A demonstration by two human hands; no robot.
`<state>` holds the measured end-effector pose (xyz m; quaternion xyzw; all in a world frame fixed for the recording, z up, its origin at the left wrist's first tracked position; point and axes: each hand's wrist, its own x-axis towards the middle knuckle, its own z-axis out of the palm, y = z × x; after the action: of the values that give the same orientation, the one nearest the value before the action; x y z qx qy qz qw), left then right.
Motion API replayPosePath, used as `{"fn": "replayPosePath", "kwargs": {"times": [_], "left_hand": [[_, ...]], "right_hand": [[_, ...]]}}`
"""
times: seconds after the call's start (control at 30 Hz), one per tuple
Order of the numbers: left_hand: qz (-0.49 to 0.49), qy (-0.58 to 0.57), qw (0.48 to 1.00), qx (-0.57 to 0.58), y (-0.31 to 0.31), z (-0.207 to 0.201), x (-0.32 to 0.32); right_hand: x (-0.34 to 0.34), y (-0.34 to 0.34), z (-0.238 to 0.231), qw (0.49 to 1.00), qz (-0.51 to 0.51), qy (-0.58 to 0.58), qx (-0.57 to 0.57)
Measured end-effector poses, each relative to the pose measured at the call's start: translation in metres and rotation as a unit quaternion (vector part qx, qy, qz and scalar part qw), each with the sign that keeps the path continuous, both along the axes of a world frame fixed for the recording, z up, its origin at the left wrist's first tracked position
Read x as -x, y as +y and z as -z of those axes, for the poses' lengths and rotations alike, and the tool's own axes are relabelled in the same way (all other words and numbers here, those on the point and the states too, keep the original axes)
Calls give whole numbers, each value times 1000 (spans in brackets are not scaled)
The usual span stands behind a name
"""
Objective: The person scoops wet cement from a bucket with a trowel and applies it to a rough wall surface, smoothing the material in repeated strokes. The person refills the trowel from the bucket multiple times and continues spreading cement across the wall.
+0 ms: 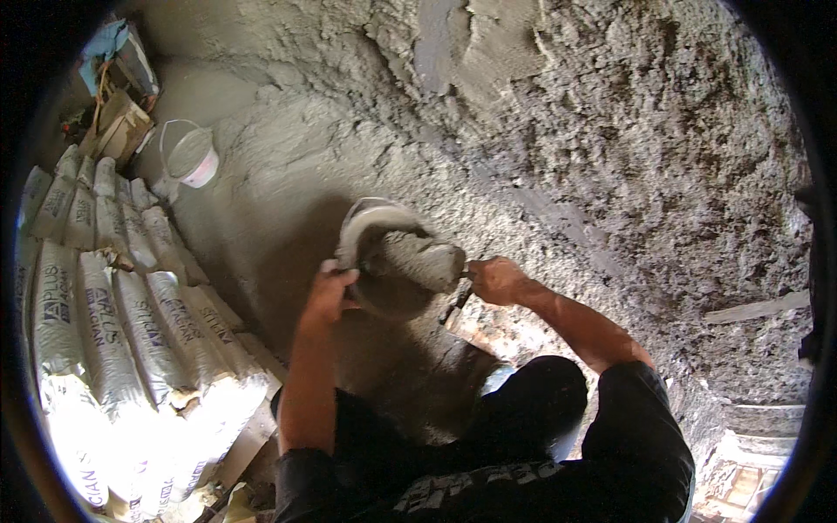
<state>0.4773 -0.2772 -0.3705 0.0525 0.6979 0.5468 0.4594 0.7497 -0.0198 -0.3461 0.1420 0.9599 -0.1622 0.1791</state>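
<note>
Heaped mortar (427, 260) over a bucket (354, 232)

Head view: the mortar forms a grey, rough-surfaced lump; the round bucket shows a pale, smeared rim. The lump conceals most of the tool (468, 271) beneath it, and shadow obscures the bucket's interior. The right hand (497, 281) clasps the tool's handle, just right of the lump; the left hand (330, 292) grips the bucket's left side.

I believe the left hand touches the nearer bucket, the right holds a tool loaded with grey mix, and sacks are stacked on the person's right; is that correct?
Not quite: the head view shows the sacks stacked on the person's left. The left hand touches the nearer bucket; the right hand holds the loaded tool.
</note>
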Motion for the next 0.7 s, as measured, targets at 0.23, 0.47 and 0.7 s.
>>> {"fn": "replayPosePath", "kwargs": {"times": [0.23,0.47,0.7], "left_hand": [[-76,-17,995,63,-34,20,49],[-89,51,984,144,-44,20,60],[-86,36,986,139,-18,-20,30]], "right_hand": [[-19,-10,-59,971,-75,50,221],[-30,140,-109,951,185,-63,239],[-92,179,-216,961,35,251,-111]]}}
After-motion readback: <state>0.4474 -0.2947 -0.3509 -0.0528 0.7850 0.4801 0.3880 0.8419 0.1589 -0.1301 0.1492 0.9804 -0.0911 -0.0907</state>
